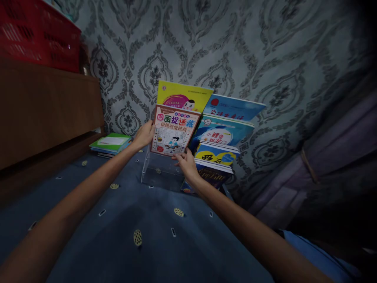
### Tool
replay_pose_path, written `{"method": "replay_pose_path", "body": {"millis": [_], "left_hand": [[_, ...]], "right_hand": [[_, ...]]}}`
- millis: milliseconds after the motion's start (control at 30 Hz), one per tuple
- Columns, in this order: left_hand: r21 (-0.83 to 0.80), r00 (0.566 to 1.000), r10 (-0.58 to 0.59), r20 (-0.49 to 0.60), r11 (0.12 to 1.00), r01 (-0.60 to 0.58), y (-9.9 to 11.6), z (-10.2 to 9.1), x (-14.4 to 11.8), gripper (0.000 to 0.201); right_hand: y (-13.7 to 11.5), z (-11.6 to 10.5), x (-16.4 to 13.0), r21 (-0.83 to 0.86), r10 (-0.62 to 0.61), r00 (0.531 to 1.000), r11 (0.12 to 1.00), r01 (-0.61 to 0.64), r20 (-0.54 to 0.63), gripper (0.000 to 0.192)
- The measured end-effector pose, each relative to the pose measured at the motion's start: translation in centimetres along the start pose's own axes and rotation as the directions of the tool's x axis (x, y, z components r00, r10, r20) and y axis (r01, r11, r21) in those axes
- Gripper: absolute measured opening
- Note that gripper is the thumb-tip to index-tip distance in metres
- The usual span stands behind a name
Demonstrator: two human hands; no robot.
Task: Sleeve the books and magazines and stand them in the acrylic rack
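A picture book with a brown-red border (pixel 174 131) stands tilted back in the left part of a clear tiered book rack (pixel 159 177). My left hand (pixel 144 135) grips its left edge, thumb and fingers closed on it. At its lower right corner, my right hand (pixel 186 163) pinches the bottom edge. Behind it rises a yellow book (pixel 184 96). On the rack's right side are a light blue book (pixel 234 107), a teal book (pixel 222 131), blue-and-yellow books (pixel 218 153) and dark books (pixel 213 173), stepped down toward the front.
A small stack of books with a green cover (pixel 110 140) lies left of the rack on the dark blue patterned cloth (pixel 118 220). Beyond it stands a wooden cabinet (pixel 50 106) carrying a red basket (pixel 38 35). Patterned wall covers the back; a tied curtain (pixel 321 157) hangs right.
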State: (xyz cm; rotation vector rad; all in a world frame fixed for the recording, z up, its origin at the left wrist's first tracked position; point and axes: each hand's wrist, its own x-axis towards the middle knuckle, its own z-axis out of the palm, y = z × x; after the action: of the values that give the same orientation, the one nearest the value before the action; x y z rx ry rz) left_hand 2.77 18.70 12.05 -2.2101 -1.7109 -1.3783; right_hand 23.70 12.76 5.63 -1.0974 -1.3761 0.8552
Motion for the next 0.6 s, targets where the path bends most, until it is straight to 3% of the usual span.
{"method": "replay_pose_path", "body": {"millis": [200,600], "left_hand": [[-0.006,1.000,0.005,0.006,1.000,-0.005,0.1,-0.3,-0.4,0.031],[-0.052,0.998,0.065,0.013,0.997,-0.064,-0.3,-0.7,-1.5,0.027]], "right_hand": [[-0.1,0.1,-0.1,-0.005,0.016,1.000,1.000,-0.016,-0.023,0.068],[0.4,0.0,-1.5,0.015,0.002,0.999,1.000,-0.002,0.044,0.067]]}}
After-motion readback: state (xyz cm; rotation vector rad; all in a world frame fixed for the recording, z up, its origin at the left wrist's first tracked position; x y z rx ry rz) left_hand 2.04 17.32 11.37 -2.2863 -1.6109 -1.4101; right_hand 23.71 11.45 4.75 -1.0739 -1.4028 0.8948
